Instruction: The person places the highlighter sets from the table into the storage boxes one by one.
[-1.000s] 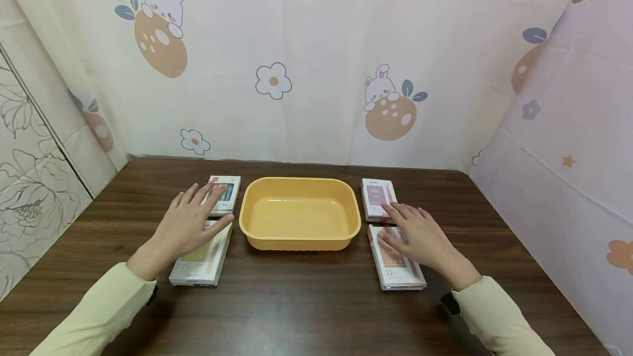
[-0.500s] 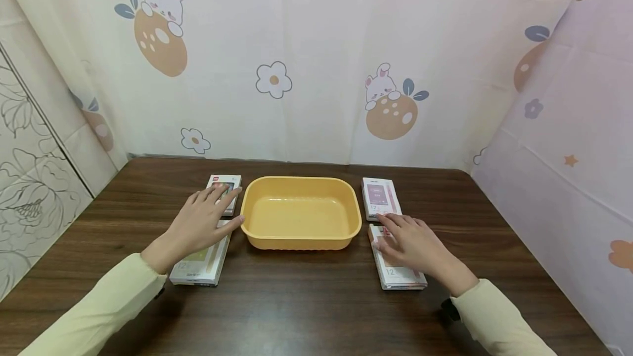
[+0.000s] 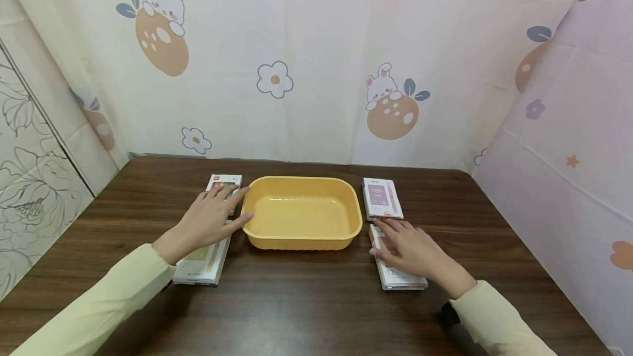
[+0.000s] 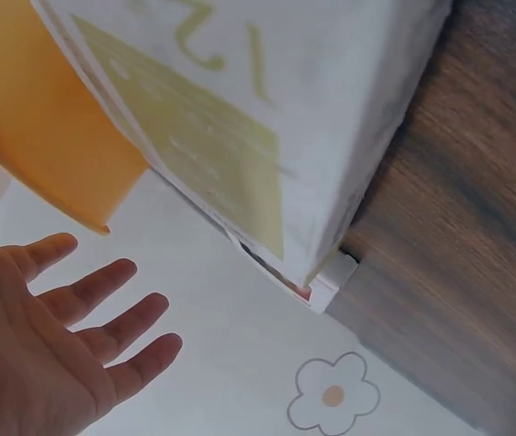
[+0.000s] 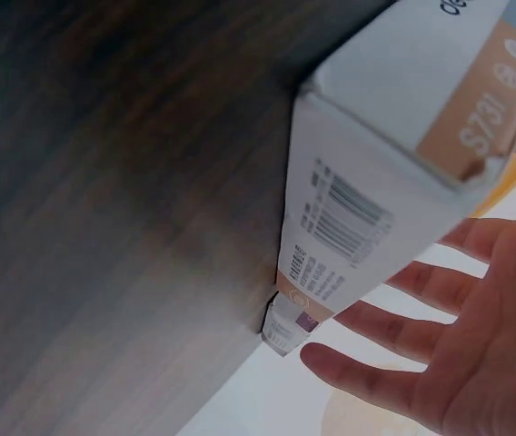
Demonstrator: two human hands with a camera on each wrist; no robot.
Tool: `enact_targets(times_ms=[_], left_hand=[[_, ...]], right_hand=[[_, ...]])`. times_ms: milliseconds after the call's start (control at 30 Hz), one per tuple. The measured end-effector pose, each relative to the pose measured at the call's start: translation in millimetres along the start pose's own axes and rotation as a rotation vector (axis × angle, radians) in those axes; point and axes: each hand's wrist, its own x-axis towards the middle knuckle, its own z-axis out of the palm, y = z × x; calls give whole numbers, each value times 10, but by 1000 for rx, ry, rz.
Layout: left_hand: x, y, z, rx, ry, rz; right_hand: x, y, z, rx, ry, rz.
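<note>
My left hand is spread in the air, its fingertips by the left rim of a yellow plastic basin. Beneath and behind it lie a white box with a yellow-green label and, farther back, a partly covered white box with a red logo. The left wrist view shows the palm apart from the yellow-green box. My right hand is held over the orange-labelled white box, fingers extended; contact cannot be told. Behind it lies a purple-labelled white box.
All the boxes and the basin rest on a dark wooden table. A patterned curtain stands behind the table's back edge, with more printed cloth along the right side.
My left hand has shifted right and slightly downward in view, closer to the basin's rim. The right hand has drawn back a little, uncovering more of the purple-labelled box. Boxes and basin stay put.
</note>
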Motion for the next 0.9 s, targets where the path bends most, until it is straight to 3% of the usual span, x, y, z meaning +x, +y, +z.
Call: enact_targets(times_ms=[433,900], left_hand=[[86,29,53,-27,33,51],[117,19,74,-56,-7,81]], right_hand=[[5,-33,18,30,-55,-26],[21,-41,26,52,-78,-45]])
